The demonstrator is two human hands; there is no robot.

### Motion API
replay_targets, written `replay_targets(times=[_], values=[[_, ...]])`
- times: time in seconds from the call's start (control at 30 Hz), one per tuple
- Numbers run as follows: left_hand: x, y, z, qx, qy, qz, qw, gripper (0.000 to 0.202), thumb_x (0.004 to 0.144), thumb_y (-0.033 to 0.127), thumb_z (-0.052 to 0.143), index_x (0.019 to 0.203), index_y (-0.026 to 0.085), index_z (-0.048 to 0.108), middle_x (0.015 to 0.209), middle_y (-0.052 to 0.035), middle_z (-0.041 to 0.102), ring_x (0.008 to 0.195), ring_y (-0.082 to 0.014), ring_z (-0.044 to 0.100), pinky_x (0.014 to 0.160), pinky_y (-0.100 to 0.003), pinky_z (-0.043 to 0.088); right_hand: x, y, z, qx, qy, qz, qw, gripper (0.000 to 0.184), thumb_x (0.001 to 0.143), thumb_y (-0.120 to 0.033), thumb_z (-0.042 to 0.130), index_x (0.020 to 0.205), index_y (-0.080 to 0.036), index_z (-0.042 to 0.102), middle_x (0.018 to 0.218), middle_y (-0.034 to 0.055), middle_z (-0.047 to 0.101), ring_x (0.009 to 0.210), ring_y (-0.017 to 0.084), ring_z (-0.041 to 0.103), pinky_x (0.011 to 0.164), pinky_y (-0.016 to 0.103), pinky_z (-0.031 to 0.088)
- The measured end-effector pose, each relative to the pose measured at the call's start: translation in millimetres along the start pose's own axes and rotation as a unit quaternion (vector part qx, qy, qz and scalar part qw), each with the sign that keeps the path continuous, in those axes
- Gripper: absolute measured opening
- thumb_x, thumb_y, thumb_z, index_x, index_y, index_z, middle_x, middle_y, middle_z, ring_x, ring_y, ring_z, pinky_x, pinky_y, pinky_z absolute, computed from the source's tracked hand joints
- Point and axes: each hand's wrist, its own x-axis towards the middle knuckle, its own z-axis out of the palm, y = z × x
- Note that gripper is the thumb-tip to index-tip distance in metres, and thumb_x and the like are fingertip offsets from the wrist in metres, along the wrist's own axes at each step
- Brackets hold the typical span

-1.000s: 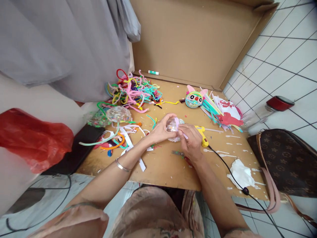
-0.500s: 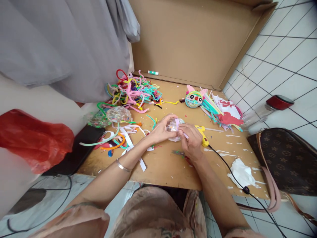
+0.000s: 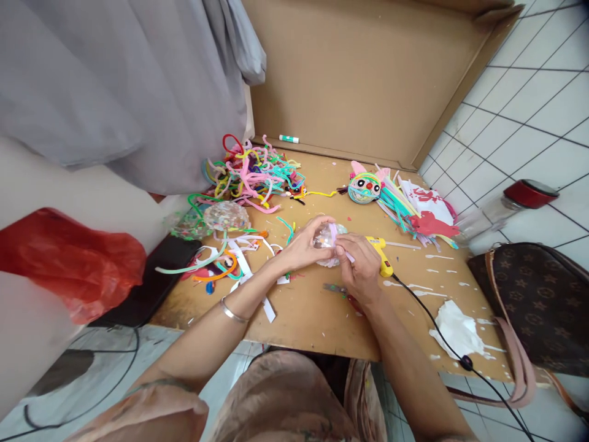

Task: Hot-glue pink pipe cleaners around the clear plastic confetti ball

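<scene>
Forearms (image 3: 256, 286) angled inward, left hand (image 3: 304, 244) curved around clear round piece (image 3: 323, 237), right hand (image 3: 361, 261) pinching lilac strip (image 3: 334, 232)

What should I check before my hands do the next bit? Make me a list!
1. Left hand holding the clear round piece: ok.
2. Right hand pinching the lilac strip: ok.
3. Strip flat all the way round: cannot tell, fingers hide some.
4. Yellow glue gun close to the right hand: ok.
5. Glue gun cool: cannot tell.
6. Red-handled tool fully in sight: not ok, the right hand partly covers it.
</scene>
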Motion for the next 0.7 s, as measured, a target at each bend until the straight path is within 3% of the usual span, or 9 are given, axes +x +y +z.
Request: replay_targets(times=[0.43,0.7], values=[[0.0,1.7,0.2,-0.022,0.0,-0.026,0.999,0.062,0.068,0.029,0.067,0.125,0.019,0.046,0.118,-0.0074,0.059,0.113,-0.024,0.058,0.101,-0.037,0.047,-0.4,-1.1,-0.5,-0.007,-0.009,0.003,1.0,0.015,0.09,-0.014,0.052,0.1,-0.018,0.062,0.097,0.0096,0.072,0.093,0.02,0.067,0.084,0.037,0.056],[0.0,5.1,1.6,-0.031,0.006,-0.066,0.997,0.064,0.065,0.03,0.067,0.124,0.019,0.045,0.127,-0.0095,0.056,0.119,-0.0265,0.057,0.105,-0.041,0.044,1.0,-5.2,-2.0,-0.007,-0.011,0.015,1.0,0.016,0.089,-0.012,0.052,0.101,-0.018,0.062,0.096,0.01,0.072,0.094,0.02,0.067,0.084,0.037,0.057]])
